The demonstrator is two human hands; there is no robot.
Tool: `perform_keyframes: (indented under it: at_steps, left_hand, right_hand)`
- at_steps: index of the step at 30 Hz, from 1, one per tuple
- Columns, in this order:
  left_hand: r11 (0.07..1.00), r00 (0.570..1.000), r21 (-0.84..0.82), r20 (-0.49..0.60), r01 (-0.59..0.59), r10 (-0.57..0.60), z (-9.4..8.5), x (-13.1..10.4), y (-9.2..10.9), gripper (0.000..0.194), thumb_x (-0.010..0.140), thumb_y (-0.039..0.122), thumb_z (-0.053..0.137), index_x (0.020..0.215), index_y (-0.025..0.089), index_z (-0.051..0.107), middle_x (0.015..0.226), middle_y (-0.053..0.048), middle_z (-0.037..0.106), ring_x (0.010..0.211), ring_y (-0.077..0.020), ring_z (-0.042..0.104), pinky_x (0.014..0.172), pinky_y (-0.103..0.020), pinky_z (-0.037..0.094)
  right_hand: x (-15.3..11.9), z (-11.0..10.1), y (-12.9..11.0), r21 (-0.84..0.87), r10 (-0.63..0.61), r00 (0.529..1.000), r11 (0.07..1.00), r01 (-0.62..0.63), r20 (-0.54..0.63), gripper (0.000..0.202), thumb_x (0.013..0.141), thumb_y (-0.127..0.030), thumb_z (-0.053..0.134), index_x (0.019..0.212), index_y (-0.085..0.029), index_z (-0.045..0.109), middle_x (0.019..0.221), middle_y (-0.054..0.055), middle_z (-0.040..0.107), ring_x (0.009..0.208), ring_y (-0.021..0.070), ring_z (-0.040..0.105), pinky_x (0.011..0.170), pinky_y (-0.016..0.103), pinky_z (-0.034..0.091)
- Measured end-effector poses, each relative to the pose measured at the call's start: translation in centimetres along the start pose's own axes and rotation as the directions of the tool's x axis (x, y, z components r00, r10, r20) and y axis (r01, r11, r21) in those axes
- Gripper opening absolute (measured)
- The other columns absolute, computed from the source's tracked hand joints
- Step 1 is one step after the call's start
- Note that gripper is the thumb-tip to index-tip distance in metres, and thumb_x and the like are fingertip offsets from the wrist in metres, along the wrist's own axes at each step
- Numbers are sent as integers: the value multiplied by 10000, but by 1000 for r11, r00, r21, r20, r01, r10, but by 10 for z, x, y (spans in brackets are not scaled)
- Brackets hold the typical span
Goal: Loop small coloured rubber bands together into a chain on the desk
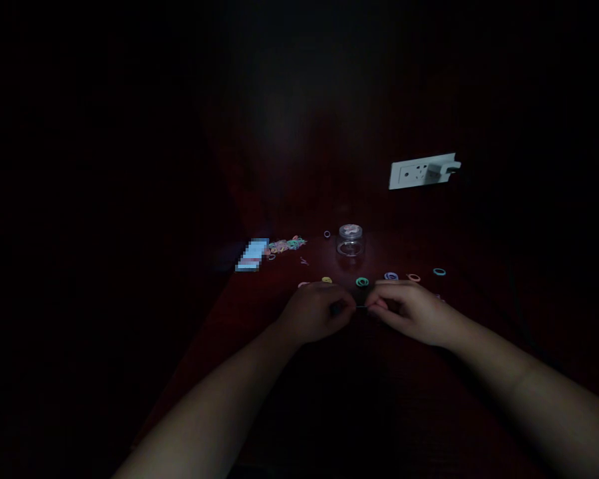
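My left hand (322,311) and my right hand (409,311) meet over the dark red table, their fingertips pinched a small gap apart. Between them runs a short, thin, pale strand (361,307), which looks like a stretched hair tie; most of it is hidden by the fingers. Just beyond my hands small hair ties lie in a loose row: pink (304,285), yellow (327,280), green (362,282), purple (391,276), orange (414,277) and teal (439,271). A few more bits show behind my right wrist.
A clear lidded jar (350,247) stands behind the row. To its left are a single hair tie (327,234), a heap of mixed hair ties (287,245) and a lit phone (252,255). A wall socket (422,171) holds a plug (450,167). The surroundings are very dark.
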State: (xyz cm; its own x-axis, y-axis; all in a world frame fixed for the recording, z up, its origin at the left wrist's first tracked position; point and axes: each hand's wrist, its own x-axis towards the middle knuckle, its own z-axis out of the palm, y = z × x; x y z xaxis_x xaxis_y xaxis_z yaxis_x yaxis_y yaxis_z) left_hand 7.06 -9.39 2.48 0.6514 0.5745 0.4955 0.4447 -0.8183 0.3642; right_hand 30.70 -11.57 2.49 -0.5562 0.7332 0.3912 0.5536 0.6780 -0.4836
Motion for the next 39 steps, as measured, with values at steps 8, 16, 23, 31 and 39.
perform_keyframes:
  at_steps: [8,16,23,31,39]
  left_hand:
    - [1000,1000,-15,4,4,-4,-2,0,1,70,848,216,634,878,211,697,843,16,741,737,-120,669,698,-262,511]
    - [1000,1000,-22,13,10,-9,-3,0,3,84,854,226,624,897,212,695,850,4,739,748,-134,671,717,-280,524]
    - [999,1000,-35,15,8,-7,-4,0,5,172,854,261,644,1016,212,678,922,-19,737,822,-158,681,746,-303,539]
    - [1000,1000,1,23,7,-7,-3,1,5,96,879,252,626,926,213,700,864,3,747,764,-140,676,727,-290,520]
    - [1000,999,-5,34,22,-22,-2,1,4,94,878,252,620,918,212,696,871,1,749,765,-144,676,726,-292,520]
  right_hand:
    - [0,-2,-3,-4,3,1000,1000,-3,-10,96,908,-212,578,869,-195,664,708,-9,574,639,126,546,618,253,414]
    - [1,-2,-5,-4,-12,1000,1000,12,-15,88,899,-202,586,864,-198,667,708,-4,575,638,133,543,611,257,413]
    - [1,-3,-6,12,-19,1000,1000,19,-25,95,898,-207,584,855,-196,667,698,-1,573,632,136,540,598,258,410]
    - [1,-2,-4,11,-24,999,1000,24,-22,96,907,-218,581,867,-194,665,710,-6,573,640,129,538,615,257,412]
    - [1,-3,-4,10,-18,1000,1000,18,-15,106,907,-228,581,865,-198,674,700,-3,579,633,132,536,608,261,413]
